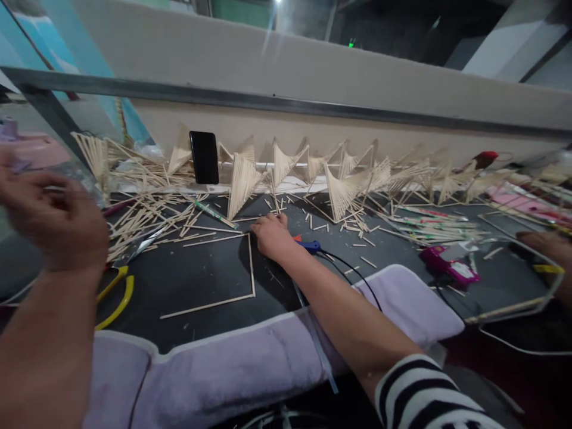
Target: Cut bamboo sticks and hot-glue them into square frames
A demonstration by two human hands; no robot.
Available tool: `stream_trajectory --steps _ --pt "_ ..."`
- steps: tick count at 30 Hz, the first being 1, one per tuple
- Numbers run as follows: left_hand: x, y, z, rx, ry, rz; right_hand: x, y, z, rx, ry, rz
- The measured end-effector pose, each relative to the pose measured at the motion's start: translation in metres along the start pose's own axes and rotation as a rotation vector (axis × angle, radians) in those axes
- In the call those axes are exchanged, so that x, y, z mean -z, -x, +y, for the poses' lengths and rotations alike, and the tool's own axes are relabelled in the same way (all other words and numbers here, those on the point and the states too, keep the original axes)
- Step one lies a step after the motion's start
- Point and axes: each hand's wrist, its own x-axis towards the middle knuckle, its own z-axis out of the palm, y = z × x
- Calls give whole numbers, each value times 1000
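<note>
My right hand (273, 236) rests on the dark tabletop with its fingers bent and pressed together; what they hold, if anything, is hidden. Close by its fingertips is a corner of an open three-sided outline of thin wooden sticks (252, 268). A blue glue gun (308, 245) with an orange part lies partly behind my right wrist, its black cable trailing right. My left hand (58, 217) is raised at the left edge, slightly blurred, fingers curled inward; I cannot make out what is between them. Below it lie yellow-handled scissors (118, 298).
Fan-shaped stick structures (243, 179) line the back, beside an upright black phone (204, 158). Loose sticks (143, 220) are heaped left. A magenta device (449, 266) sits right, near another person's hand (543, 247). Lilac padding (232, 351) covers the front edge.
</note>
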Motion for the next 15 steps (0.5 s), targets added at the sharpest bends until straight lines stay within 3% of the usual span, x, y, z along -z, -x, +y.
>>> stream_trajectory --steps 1,5,9,15 --pt "-5 2 0 -73 -69 -4 -1 -1 1 3 -10 2" --pt "-42 25 5 -445 -100 -650 -4 -3 1 -1 -8 -37" --pt "-63 36 3 -535 -84 -801 -4 -3 0 16 6 -79" --pt "-65 28 -14 -519 -127 -988 -3 -1 -4 37 6 -69"
